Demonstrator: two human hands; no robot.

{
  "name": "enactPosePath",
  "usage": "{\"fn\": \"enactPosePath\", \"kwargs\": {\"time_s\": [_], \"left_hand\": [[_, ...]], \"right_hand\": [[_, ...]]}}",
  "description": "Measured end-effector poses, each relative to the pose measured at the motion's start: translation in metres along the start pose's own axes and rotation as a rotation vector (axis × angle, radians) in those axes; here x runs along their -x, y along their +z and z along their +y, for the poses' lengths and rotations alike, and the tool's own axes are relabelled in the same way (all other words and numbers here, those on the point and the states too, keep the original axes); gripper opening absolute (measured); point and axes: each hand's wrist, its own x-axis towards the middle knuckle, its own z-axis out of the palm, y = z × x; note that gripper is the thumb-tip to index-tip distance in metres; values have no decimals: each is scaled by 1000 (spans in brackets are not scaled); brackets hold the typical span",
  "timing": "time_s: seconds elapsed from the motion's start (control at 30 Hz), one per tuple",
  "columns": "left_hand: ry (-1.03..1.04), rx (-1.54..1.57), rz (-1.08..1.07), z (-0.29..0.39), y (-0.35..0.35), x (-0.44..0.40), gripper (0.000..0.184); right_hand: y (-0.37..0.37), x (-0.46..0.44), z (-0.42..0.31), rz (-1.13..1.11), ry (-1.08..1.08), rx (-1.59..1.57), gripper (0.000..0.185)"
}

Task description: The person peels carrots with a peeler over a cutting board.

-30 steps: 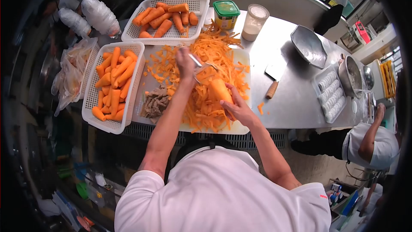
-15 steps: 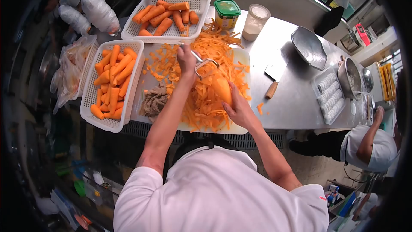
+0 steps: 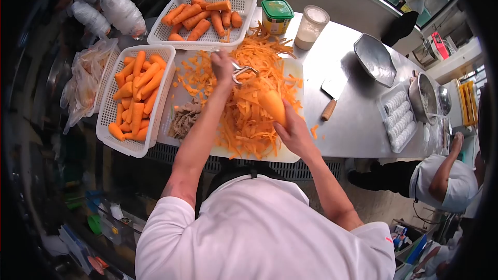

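Observation:
My left hand point(image 3: 223, 68) is closed around the handle of a metal peeler point(image 3: 243, 73), whose head points right over the peelings. In my right hand point(image 3: 296, 134) is a thick carrot point(image 3: 272, 106), gripped at its lower end and tilted up to the left. The peeler's head is just above the carrot's upper end, apparently not touching it. Beneath both hands, a heap of orange carrot peelings point(image 3: 249, 122) covers most of a white cutting board point(image 3: 293, 67). A crumpled brownish cloth point(image 3: 184, 119) lies beside my left forearm.
Bright, smooth carrots fill a white basket point(image 3: 106, 111) at left; darker carrots lie in another basket point(image 3: 155, 32) behind. A green-lidded tub point(image 3: 277, 16) and a jar point(image 3: 312, 27) stand at the back. Rightward are a wooden-handled scraper point(image 3: 331, 96), a tray of white rolls point(image 3: 398, 119) and a co-worker point(image 3: 448, 179).
The peeler's head has shifted slightly up and left, away from the carrot. My right hand has turned a little around the carrot's lower end.

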Motion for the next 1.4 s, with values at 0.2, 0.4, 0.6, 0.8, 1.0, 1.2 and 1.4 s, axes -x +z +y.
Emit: {"fn": "enactPosePath", "kwargs": {"time_s": [0.2,0.4,0.6,0.8,1.0,1.2,1.4], "left_hand": [[-50,195,-77,51,-15,30,24],[-43,78,-249,16,9,49,25],[-15,131,-174,23,9,59,27],[-37,119,-44,26,-2,32,26],[24,-55,-212,7,2,38,29],[158,-29,-216,6,11,51,29],[22,168,47,22,-24,37,28]], "right_hand": [[-19,-6,-13,-85,342,-1289,53],[21,-12,-11,-189,472,-503,67],[37,-11,10,-56,197,-220,71],[22,-8,-9,-78,200,-58,72],[27,-10,-12,-61,132,161,74],[34,-11,-7,-4,12,259,75],[30,-12,-8,-120,169,88,69]]}}
